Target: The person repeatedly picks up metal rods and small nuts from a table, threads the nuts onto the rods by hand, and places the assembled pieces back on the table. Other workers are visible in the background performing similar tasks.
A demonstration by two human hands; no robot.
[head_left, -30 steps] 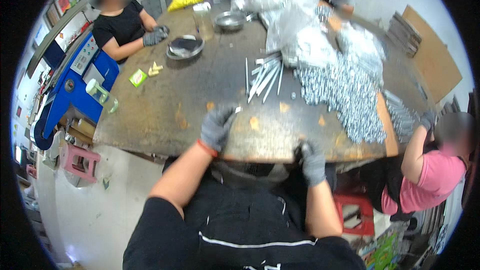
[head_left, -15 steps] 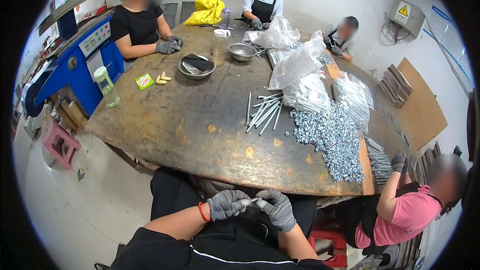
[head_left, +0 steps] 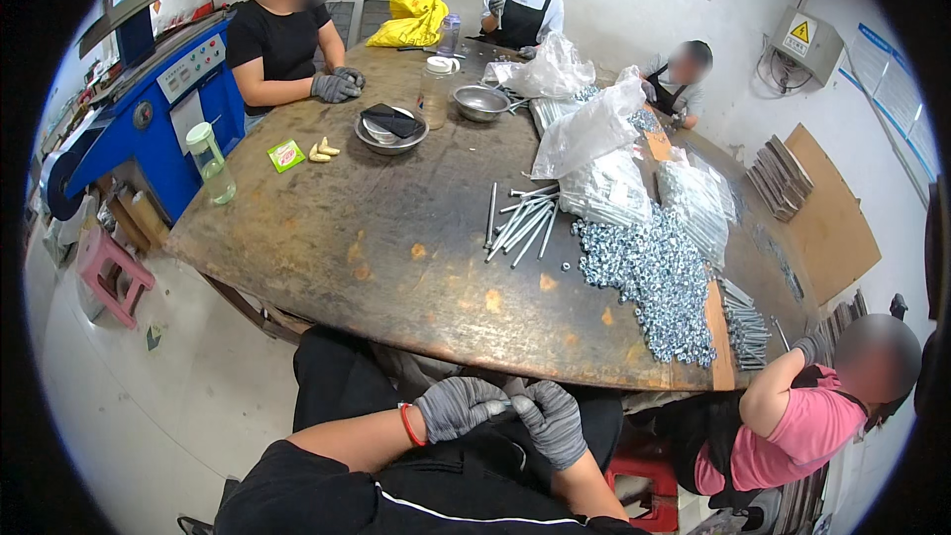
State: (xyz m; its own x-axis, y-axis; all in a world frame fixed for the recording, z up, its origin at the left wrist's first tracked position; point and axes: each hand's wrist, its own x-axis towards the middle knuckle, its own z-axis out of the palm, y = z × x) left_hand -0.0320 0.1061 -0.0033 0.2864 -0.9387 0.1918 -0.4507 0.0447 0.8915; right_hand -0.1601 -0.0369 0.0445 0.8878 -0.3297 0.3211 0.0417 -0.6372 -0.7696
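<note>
Both gloved hands meet in front of my body, just below the table's near edge. My left hand is closed, fingertips pinching a silver bolt. The fingers of my right hand close on the same bolt from the other side. Only a short bit of its metal shows; the gloves hide most of it, and whether a nut is on it I cannot tell. On the table beyond lie a loose bundle of long bolts and a wide heap of shiny nuts.
Clear plastic bags stand behind the nuts; more bolts lie at the right. Bowls, a green-lidded bottle and a yellow bag are farther off. Several co-workers sit around the wooden table. A red stool is beside me.
My hands stay together, turned slightly, and less of the bolt shows between them. The far co-worker has raised a hand with a bolt; the pink-shirted co-worker's arm has shifted.
</note>
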